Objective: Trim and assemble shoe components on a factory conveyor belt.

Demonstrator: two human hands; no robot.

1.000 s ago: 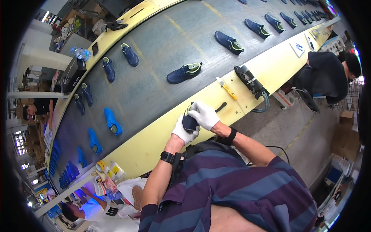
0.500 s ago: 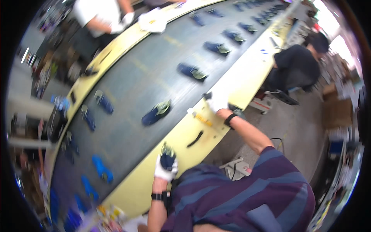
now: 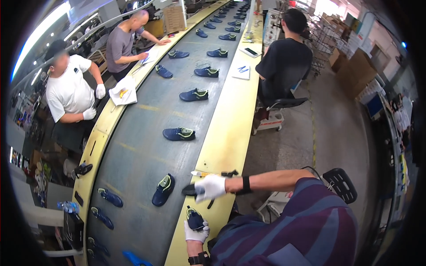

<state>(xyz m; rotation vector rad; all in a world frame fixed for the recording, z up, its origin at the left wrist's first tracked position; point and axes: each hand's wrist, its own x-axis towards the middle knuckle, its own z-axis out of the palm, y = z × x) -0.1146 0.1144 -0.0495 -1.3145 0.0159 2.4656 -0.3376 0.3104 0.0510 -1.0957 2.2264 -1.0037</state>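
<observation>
My left hand (image 3: 196, 234), in a white glove, is wrapped round a navy sneaker (image 3: 194, 218) with a lime-edged collar, its opening upward, over the yellow ledge at the belt's near side. Above it, my gloved right hand (image 3: 212, 188) is closed on a black, rounded object (image 3: 189, 190) whose kind I cannot make out. That object is apart from the sneaker and points toward the belt. A similar navy shoe (image 3: 163, 190) lies on the belt just left of my right hand.
Several navy shoes, among them one ahead (image 3: 179, 134), lie along the grey conveyor belt (image 3: 133, 164). A yellow-handled tool (image 3: 202, 174) rests on the ledge (image 3: 224, 146). A seated person (image 3: 286, 60) is at the right; two people stand across the belt. A blue shoe (image 3: 135, 258) lies near the bottom.
My view has turned upward along the belt. My right hand, with the black object, has come nearer the sneaker. My left hand still holds the sneaker.
</observation>
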